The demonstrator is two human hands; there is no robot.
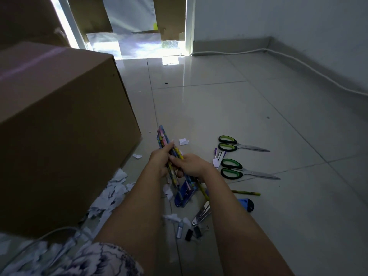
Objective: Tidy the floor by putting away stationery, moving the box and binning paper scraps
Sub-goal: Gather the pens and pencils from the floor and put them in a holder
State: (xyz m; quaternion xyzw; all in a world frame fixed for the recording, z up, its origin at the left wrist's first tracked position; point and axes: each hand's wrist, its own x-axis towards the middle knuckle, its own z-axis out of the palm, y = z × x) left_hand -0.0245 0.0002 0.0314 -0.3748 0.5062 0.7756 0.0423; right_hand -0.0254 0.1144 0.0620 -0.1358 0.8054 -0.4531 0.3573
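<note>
Left hand (159,158) is curled round the pencil bundle (162,136) mid-shaft and right hand (192,166) is closed on it lower down, just above the floor, beside the cardboard box (59,126). Best bet now: square the ends and keep both grips snug so the thin, slick, patterned sticks don't fan out, then add the loose pencil (246,193). Box is matte brown card, big and blocky; torn white paper scraps (111,196) lie crumpled along its base, and steel scissors (229,144) with green-black loop handles lie flat on glossy tiles (239,106).
</note>
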